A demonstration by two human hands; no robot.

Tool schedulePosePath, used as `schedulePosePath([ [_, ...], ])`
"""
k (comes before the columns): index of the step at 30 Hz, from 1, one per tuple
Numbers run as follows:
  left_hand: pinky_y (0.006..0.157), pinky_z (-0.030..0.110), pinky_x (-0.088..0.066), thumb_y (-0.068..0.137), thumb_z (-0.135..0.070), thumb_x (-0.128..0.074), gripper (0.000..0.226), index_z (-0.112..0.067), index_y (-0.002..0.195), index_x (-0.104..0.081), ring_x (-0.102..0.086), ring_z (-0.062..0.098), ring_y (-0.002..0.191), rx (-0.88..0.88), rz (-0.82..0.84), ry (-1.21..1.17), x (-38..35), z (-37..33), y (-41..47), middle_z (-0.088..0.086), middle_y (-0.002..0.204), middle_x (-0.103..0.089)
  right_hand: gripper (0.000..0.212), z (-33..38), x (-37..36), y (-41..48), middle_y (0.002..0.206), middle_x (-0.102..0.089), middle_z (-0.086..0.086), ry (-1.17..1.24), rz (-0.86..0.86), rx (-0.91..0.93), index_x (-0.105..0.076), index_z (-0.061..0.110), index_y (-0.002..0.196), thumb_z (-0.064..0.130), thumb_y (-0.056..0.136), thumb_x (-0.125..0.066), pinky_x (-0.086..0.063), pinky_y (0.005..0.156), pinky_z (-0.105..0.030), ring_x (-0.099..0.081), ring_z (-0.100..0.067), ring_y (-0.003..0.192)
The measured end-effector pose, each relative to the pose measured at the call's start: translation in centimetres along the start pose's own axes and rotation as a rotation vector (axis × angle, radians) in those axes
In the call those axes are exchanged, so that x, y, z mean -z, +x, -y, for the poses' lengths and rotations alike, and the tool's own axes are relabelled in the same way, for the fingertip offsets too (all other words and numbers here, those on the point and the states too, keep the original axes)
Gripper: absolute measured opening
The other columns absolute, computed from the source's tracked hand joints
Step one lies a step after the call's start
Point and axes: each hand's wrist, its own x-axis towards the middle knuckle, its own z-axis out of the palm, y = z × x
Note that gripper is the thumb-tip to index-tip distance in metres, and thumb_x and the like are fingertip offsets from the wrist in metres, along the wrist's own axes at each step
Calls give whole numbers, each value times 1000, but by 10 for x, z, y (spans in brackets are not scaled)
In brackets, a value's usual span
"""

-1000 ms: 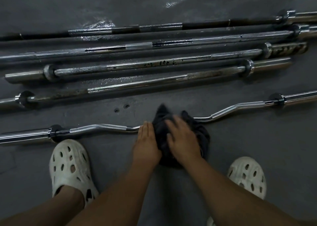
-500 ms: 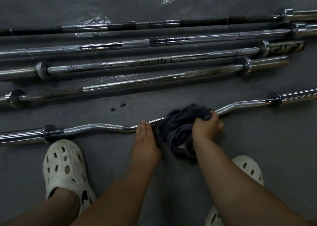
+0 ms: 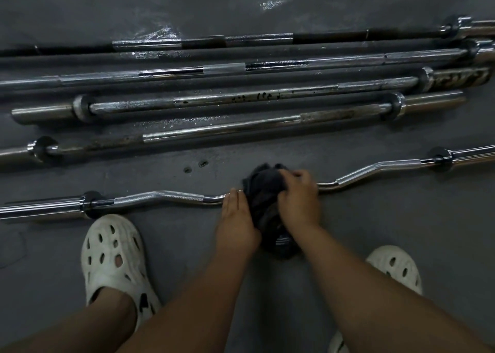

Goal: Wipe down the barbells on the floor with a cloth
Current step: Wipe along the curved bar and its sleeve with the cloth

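Barbells: the chrome zigzag curl bar (image 3: 166,196) lies on the dark grey rubber floor (image 3: 401,232) nearest you, just ahead of your feet. Four straight steel barbells (image 3: 241,98) lie in a row beyond it, well apart from your hands. Your right hand (image 3: 300,200) has its fingers (image 3: 297,176) curled and clamped on the bunched dark grey cloth (image 3: 265,192), which sits over the bar's middle bend. Your left hand (image 3: 235,218) lies flat, fingers straight and together, tips touching the shaft just beside the cloth.

Risks:
- The bar is round and bent, so a hard sideways stroke likely rolls or skids it unless your left hand pins it.
- Your left fingertips sit right next to the cloth, so a leftward stroke could jam into them.
- The loose cloth tail trails on the floor toward you and may drag grit back onto the chrome.
- Wet-looking patches show near the far bars, so your white perforated clogs (image 3: 115,259) could slip if you shift.
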Motion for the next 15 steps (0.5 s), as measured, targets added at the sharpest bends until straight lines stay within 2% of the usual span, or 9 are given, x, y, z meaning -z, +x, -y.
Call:
schedulePosePath([
  [2,123,30,-9,82,-14,-62,90,-8,157,-11,-2,23,152,2,19,2,1,1,0,11,165,-4,47,-12,11,8,128,-46,-8,10,-121,-208,-63,26,127,5,87,-51,-41,94,-33,-44,-31,117],
  [3,123,30,-9,82,-13,-62,91,-7,157,-11,-2,24,152,-5,18,3,0,3,0,11,165,-3,44,-7,9,5,129,-46,-8,17,-104,-230,-62,26,127,9,89,-51,-40,94,-33,-44,-31,118],
  [4,123,30,-8,82,-12,-60,90,-6,157,-10,-2,24,152,-16,8,0,-1,4,0,12,165,-4,40,3,1,-1,129,-46,-8,53,-28,-191,-61,27,128,14,91,-53,-40,96,-34,-44,-31,119],
  [6,123,30,-8,88,-12,-55,82,-4,156,-9,-6,25,152,-20,-14,-35,-3,4,-2,15,164,-8,46,27,-17,-22,135,-44,-9,37,198,32,-57,28,134,18,89,-55,-41,101,-36,-41,-30,123],
  [8,122,32,-15,90,-14,-55,81,-5,157,-10,-13,26,151,3,-38,-90,-1,5,-2,15,163,-15,50,30,-21,-20,134,-45,-10,-32,298,216,-57,27,135,18,86,-58,-43,101,-39,-41,-31,121],
  [10,120,36,-21,82,-14,-61,94,-10,158,-5,-18,27,149,2,-31,-137,3,7,-2,11,163,-16,43,20,-6,1,125,-49,-10,-46,213,129,-61,26,129,22,86,-61,-45,95,-38,-47,-31,116],
  [12,120,37,-22,80,-17,-62,95,-18,159,-7,-19,28,147,-7,-51,-168,7,3,1,8,163,-17,32,8,4,11,118,-50,-10,-34,118,-34,-63,23,120,25,88,-62,-46,90,-36,-52,-30,109],
  [15,119,32,-17,82,-32,-48,77,-23,155,-27,-19,25,148,-50,-70,-199,9,-4,8,5,164,-17,32,19,-3,-2,113,-56,-10,142,233,-49,-62,18,115,17,84,-64,-48,88,-33,-58,-27,101],
])
